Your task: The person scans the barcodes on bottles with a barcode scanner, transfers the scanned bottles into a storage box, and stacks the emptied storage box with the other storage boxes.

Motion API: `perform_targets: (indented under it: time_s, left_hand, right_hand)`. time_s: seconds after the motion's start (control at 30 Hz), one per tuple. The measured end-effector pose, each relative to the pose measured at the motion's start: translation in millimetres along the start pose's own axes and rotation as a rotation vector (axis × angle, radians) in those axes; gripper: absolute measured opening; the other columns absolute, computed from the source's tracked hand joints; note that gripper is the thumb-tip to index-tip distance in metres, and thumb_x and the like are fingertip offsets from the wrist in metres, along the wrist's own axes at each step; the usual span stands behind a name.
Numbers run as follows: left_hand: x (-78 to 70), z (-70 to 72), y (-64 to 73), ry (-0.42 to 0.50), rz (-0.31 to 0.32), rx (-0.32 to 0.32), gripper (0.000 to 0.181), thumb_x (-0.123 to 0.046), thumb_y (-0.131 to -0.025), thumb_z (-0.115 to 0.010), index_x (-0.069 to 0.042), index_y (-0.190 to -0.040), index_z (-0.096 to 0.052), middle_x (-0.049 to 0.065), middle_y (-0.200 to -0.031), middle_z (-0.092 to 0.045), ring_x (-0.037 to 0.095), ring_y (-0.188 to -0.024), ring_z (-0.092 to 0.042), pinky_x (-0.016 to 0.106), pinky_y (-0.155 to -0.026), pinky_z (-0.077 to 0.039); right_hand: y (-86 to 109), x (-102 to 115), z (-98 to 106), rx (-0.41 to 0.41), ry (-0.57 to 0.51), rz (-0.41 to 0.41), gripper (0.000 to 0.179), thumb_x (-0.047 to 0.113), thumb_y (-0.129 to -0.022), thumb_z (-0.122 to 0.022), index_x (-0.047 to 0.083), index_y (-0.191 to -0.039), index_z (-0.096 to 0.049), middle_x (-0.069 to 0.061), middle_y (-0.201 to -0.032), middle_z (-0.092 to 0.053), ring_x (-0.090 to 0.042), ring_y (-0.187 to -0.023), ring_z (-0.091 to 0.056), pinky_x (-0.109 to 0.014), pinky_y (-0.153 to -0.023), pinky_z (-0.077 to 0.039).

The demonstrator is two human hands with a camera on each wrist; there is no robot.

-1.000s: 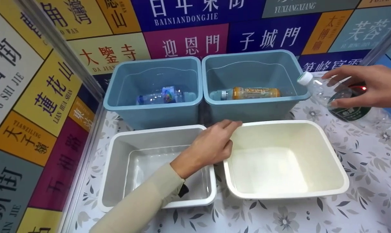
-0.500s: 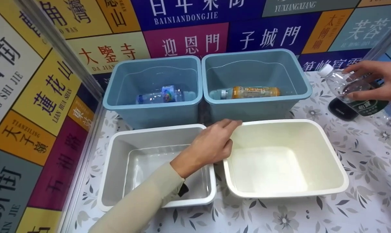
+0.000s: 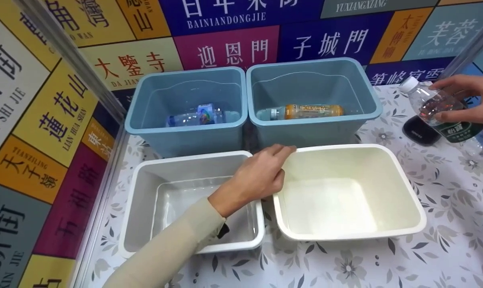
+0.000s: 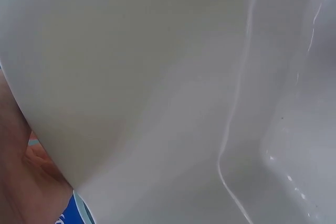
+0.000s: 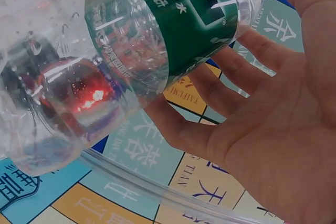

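Observation:
At the back left corner of the cream bin (image 3: 349,236), my left hand (image 3: 261,174) grips the rim, fingers bent over it. In the left wrist view part of this hand (image 4: 31,177) shows past a pale bin wall. At the right, my right hand (image 3: 471,98) holds a clear plastic water bottle (image 3: 429,100) with a white cap and green label. The bottle is tilted, cap toward the bins, above the table. From the right wrist, the fingers (image 5: 226,77) curve along the bottle's side. Its base end extends toward the right edge of the head view.
A grey-white bin (image 3: 131,216) stands left of the cream one. Behind are two blue bins, the left (image 3: 193,140) with a blue-labelled bottle (image 3: 205,115), the right (image 3: 313,130) with an orange-labelled bottle (image 3: 313,111). A black rounded object (image 3: 419,131) lies on the floral tablecloth (image 3: 457,224).
My right hand has moved right with the bottle, away from the right blue bin, uncovering the black object. The left hand has stayed at the rim; the view has shifted slightly.

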State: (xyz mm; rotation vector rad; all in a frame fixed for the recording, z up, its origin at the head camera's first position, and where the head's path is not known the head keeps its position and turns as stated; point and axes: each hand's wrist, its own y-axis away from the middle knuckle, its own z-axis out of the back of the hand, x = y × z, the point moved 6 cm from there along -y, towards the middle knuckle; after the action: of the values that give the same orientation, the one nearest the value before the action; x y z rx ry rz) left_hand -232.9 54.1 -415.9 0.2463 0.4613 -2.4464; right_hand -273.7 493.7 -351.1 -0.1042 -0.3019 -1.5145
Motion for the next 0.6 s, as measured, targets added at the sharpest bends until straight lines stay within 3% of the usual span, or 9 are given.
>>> perform_targets:
  time_s: [0.27,0.6]
  left_hand:
    - [0.3,0.0,-1.4,0.008,0.003,0.01,0.056,-0.006,-0.088,-0.049,-0.01,-0.144,-0.05,0.008,-0.133,-0.062,0.02,-0.12,-0.063,0.035,-0.098,-0.054]
    - [-0.4,0.6,-1.2,0.001,0.009,0.018,0.057,-0.006,-0.088,-0.048,-0.01,-0.144,-0.05,0.008,-0.131,-0.062,0.019,-0.118,-0.064,0.035,-0.096,-0.055]
  right_hand:
    - [-2.3,-17,-6,-0.012,-0.058,-0.054,0.08,0.035,-0.089,-0.073,-0.005,-0.147,-0.035,-0.037,-0.119,-0.053,-0.056,-0.098,-0.057,-0.069,-0.082,-0.047]
    - [-2.5,-26,-15,-0.118,-0.076,-0.125,0.086,0.041,-0.09,-0.07,-0.006,-0.148,-0.028,-0.04,-0.124,-0.043,-0.065,-0.102,-0.05,-0.068,-0.072,-0.052]
